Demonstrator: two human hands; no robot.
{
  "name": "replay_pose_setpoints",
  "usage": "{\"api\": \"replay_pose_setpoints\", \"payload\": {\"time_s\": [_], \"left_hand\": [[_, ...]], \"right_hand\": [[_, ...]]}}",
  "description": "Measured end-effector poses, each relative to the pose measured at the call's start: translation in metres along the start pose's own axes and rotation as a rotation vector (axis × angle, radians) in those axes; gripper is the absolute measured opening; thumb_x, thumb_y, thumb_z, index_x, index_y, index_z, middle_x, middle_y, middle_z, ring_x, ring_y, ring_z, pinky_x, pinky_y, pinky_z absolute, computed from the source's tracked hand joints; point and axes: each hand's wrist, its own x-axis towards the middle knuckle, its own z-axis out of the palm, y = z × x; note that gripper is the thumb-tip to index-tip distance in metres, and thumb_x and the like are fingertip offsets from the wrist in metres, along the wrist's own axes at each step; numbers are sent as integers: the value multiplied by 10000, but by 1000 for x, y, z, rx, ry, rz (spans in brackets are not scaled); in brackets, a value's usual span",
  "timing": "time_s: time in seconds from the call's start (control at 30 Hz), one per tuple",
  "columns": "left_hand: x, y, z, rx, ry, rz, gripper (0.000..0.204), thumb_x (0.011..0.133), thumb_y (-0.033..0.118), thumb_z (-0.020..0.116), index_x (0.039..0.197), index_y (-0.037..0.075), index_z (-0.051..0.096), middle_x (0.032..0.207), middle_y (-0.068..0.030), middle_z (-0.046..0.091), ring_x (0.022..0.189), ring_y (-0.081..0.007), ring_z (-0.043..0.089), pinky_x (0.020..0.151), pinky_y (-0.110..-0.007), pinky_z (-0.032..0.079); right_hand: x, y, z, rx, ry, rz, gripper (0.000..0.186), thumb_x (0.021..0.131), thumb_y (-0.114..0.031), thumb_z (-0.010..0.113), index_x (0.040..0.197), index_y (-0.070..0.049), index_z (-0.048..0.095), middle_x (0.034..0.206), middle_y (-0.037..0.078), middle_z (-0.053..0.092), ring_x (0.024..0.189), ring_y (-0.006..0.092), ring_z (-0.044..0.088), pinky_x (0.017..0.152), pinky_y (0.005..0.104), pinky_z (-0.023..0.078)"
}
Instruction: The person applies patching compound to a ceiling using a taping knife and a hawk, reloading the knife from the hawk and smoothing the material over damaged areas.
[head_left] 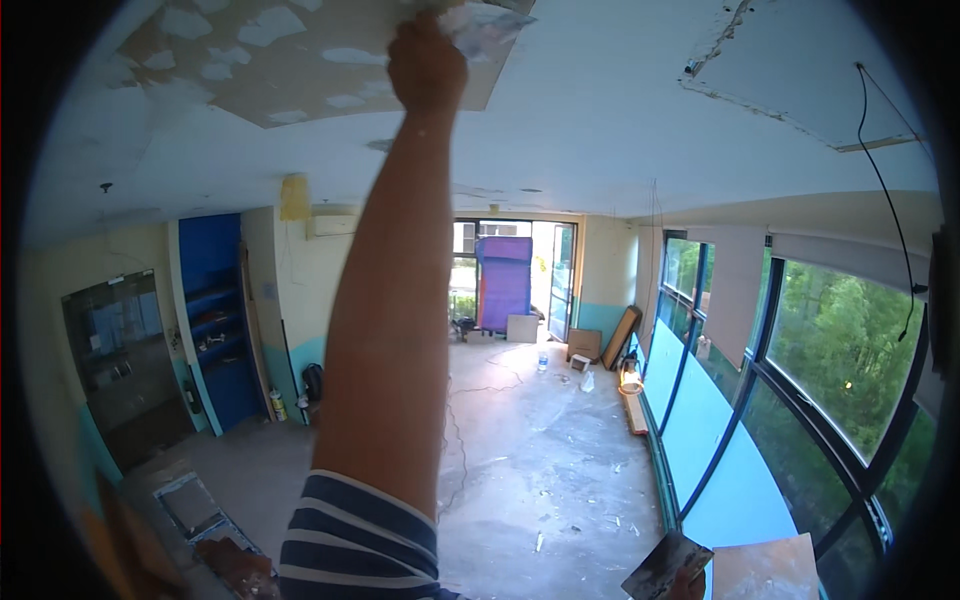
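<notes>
Overhead, my left hand is closed round a wide-bladed putty scraper, its handle mostly hidden by the fingers. The blade lies at the ceiling, beside a bare tan ceiling panel marked with white filler patches. At the lower right edge, my right hand is partly visible, its fingers closed on a dark, smeared flat plate. The striped sleeve covers my left upper arm.
A pale board stands beside the plate. A stepladder is at lower left. Cables hang from the ceiling at right, near tall windows. Debris lies on the floor. Cardboard boxes sit by the far doorway.
</notes>
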Motion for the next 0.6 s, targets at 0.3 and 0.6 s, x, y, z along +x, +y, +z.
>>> {"api": "replay_pose_setpoints", "payload": {"time_s": [0.3,0.6], "left_hand": [[94,-5,-102,323,287,410,352,793,161,582,1137,99,545,994,-122,595,969,-334,561,761,-499,453],[76,-33,-135,84,298,227,375,854,270,563,1128,20,506,1067,-226,567,964,-405,569,762,-468,503]], "right_hand": [[32,29,49,-31,-245,-29,321,947,-276,541,1130,-13,525,845,37,590,694,111,557,559,248,452],[50,-114,133,-528,-858,-660,372,895,-344,571,1156,-79,574,1057,186,611,950,302,615,810,410,486]]}}
